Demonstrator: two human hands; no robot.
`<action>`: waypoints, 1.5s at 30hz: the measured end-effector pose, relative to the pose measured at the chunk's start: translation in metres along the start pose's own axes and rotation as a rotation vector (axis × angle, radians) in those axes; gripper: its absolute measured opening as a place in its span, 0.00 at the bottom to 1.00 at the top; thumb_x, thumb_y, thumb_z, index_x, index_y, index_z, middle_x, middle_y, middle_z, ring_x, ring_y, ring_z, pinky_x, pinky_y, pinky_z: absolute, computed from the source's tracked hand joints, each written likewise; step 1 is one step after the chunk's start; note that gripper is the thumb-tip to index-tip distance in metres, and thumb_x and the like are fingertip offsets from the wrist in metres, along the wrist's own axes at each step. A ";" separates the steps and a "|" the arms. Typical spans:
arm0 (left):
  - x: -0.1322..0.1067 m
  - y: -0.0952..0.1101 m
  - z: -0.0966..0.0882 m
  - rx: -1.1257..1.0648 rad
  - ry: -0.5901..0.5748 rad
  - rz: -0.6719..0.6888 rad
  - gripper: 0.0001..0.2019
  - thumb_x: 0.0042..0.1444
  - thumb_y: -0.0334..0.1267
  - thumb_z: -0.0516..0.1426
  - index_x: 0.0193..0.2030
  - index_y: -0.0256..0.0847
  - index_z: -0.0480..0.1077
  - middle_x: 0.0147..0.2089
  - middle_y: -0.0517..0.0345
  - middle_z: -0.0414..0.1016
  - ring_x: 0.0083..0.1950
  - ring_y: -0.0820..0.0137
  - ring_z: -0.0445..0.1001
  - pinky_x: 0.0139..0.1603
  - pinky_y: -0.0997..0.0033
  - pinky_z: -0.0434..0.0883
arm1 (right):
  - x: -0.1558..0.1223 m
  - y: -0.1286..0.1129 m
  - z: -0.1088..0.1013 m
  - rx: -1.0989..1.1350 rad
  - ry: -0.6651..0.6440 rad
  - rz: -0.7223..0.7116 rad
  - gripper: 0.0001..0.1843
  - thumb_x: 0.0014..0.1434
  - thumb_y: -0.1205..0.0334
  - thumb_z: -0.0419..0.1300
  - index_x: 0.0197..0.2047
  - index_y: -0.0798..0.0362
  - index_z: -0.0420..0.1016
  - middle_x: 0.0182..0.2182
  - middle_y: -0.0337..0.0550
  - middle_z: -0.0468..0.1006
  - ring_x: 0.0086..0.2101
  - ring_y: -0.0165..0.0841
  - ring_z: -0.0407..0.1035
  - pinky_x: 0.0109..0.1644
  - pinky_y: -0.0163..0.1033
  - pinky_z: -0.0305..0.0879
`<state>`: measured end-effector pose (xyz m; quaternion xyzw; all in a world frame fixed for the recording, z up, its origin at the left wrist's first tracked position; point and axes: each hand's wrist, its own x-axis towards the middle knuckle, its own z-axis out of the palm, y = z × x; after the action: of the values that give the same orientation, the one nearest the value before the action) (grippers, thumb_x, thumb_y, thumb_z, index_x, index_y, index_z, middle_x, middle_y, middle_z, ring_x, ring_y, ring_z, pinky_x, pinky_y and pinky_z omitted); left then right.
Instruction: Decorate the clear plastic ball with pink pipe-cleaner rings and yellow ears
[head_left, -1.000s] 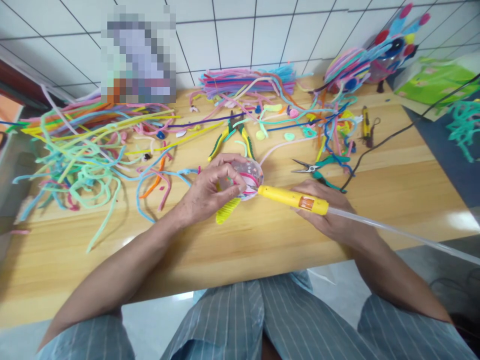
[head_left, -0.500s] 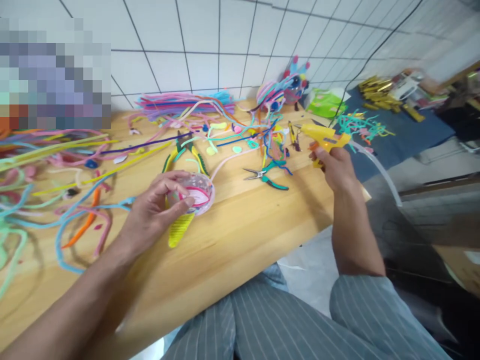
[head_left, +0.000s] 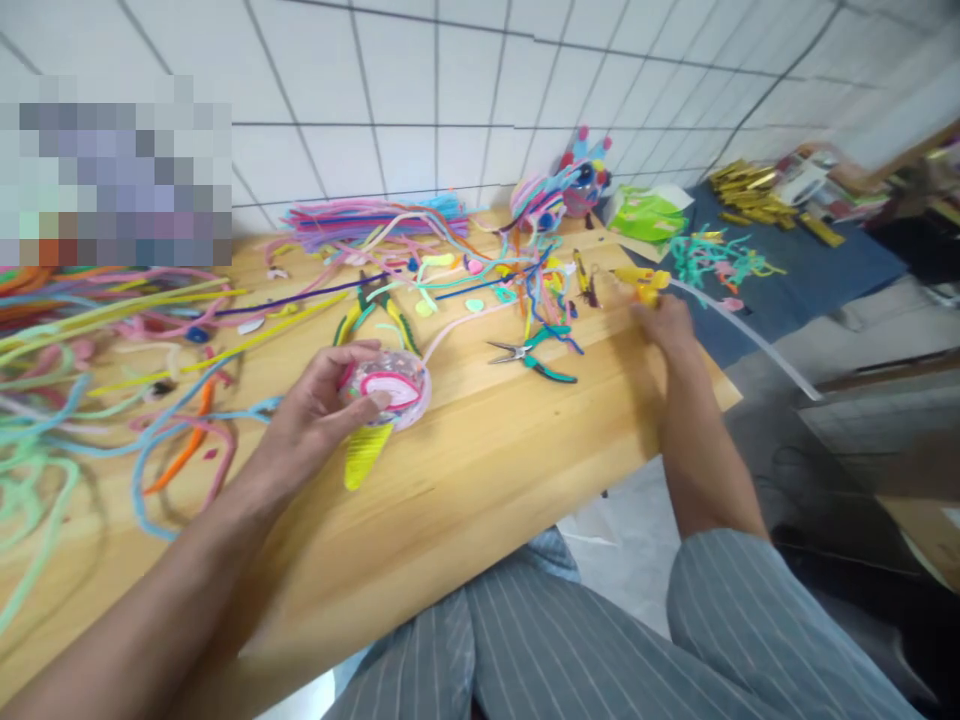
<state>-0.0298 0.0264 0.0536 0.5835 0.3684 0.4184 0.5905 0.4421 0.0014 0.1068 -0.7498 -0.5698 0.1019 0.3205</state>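
Observation:
My left hand [head_left: 330,395] is closed round a clear round ornament [head_left: 409,375] that bears a white oval patch edged in pink. The thumb presses on the patch, and a yellow ribbed piece [head_left: 366,455] sticks out below. At the right, my right hand [head_left: 666,318] grips a yellow glue gun [head_left: 641,282], with a long whitish glue stick [head_left: 757,340] trailing from its rear. The gun is low by the tabletop; whether it touches cannot be made out. Yellow-green pliers [head_left: 375,300] lie just behind the ornament. Teal-handled needle-nose pliers [head_left: 536,358] rest between my hands.
Loose pipe cleaners [head_left: 172,400] sprawl across the left of the wooden table [head_left: 480,480]. A pipe-cleaner bundle [head_left: 375,218] lies by the tiled wall. Decorated figures [head_left: 585,180] and a green packet [head_left: 649,212] stand at the back right. Teal scraps [head_left: 724,260] lie on a dark blue surface.
My right hand has lowered the glue gun towards the tabletop, its body now tipped away from me. The fingers of my left hand have shifted on the ornament, showing more of the oval patch.

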 end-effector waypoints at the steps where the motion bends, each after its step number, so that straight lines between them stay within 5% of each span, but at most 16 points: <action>1: 0.000 0.000 0.001 -0.002 0.001 0.005 0.20 0.57 0.43 0.75 0.53 0.52 0.76 0.65 0.61 0.78 0.58 0.65 0.78 0.53 0.69 0.79 | -0.002 -0.006 0.005 0.017 -0.024 -0.030 0.15 0.70 0.47 0.64 0.44 0.50 0.79 0.32 0.48 0.82 0.38 0.42 0.78 0.44 0.45 0.75; 4: 0.001 0.000 0.003 0.009 -0.020 0.023 0.23 0.57 0.45 0.74 0.55 0.47 0.74 0.64 0.55 0.77 0.55 0.66 0.79 0.49 0.70 0.79 | -0.017 -0.019 0.019 0.053 -0.067 -0.141 0.13 0.72 0.48 0.64 0.45 0.48 0.80 0.34 0.50 0.84 0.39 0.44 0.79 0.44 0.46 0.76; 8: 0.002 0.001 0.004 -0.012 -0.037 0.056 0.23 0.57 0.45 0.74 0.55 0.45 0.73 0.64 0.53 0.77 0.56 0.67 0.79 0.49 0.73 0.79 | -0.062 -0.046 0.034 -0.060 0.066 -0.451 0.10 0.73 0.53 0.64 0.49 0.47 0.83 0.40 0.51 0.87 0.41 0.45 0.82 0.48 0.50 0.79; 12: 0.002 0.002 0.005 -0.019 -0.046 0.040 0.23 0.57 0.45 0.74 0.55 0.46 0.74 0.64 0.55 0.77 0.55 0.68 0.79 0.50 0.73 0.78 | -0.099 -0.108 0.065 0.002 -0.114 -0.805 0.14 0.73 0.61 0.64 0.59 0.45 0.81 0.51 0.48 0.88 0.52 0.45 0.82 0.59 0.54 0.79; 16: 0.003 0.002 0.004 -0.017 -0.044 0.074 0.23 0.57 0.47 0.74 0.55 0.45 0.74 0.65 0.53 0.77 0.58 0.65 0.80 0.56 0.69 0.78 | -0.102 -0.155 0.101 0.080 -0.214 -0.997 0.17 0.73 0.64 0.62 0.63 0.46 0.80 0.52 0.49 0.86 0.51 0.42 0.81 0.58 0.51 0.78; 23: 0.006 -0.002 0.005 -0.048 -0.075 0.101 0.22 0.60 0.48 0.73 0.55 0.44 0.75 0.63 0.51 0.76 0.61 0.65 0.78 0.59 0.69 0.77 | -0.093 -0.160 0.127 0.071 -0.232 -1.016 0.17 0.73 0.65 0.62 0.63 0.45 0.79 0.51 0.49 0.85 0.50 0.42 0.81 0.57 0.50 0.79; 30: 0.003 0.008 0.004 -0.091 -0.159 0.051 0.22 0.60 0.46 0.73 0.56 0.45 0.75 0.63 0.53 0.76 0.56 0.66 0.78 0.55 0.68 0.78 | -0.095 -0.157 0.131 0.136 -0.191 -1.047 0.20 0.73 0.66 0.62 0.65 0.47 0.76 0.50 0.51 0.84 0.50 0.43 0.81 0.55 0.50 0.80; 45: 0.000 0.015 0.005 -0.102 -0.129 -0.033 0.19 0.58 0.37 0.69 0.56 0.46 0.75 0.68 0.55 0.71 0.66 0.61 0.74 0.63 0.64 0.77 | -0.095 -0.155 0.135 0.258 -0.268 -0.978 0.22 0.73 0.62 0.64 0.67 0.44 0.74 0.53 0.50 0.82 0.54 0.44 0.79 0.57 0.52 0.79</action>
<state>-0.0267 0.0238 0.0690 0.5723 0.3175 0.3884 0.6487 0.2182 -0.0145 0.0742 -0.3308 -0.8723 0.1045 0.3447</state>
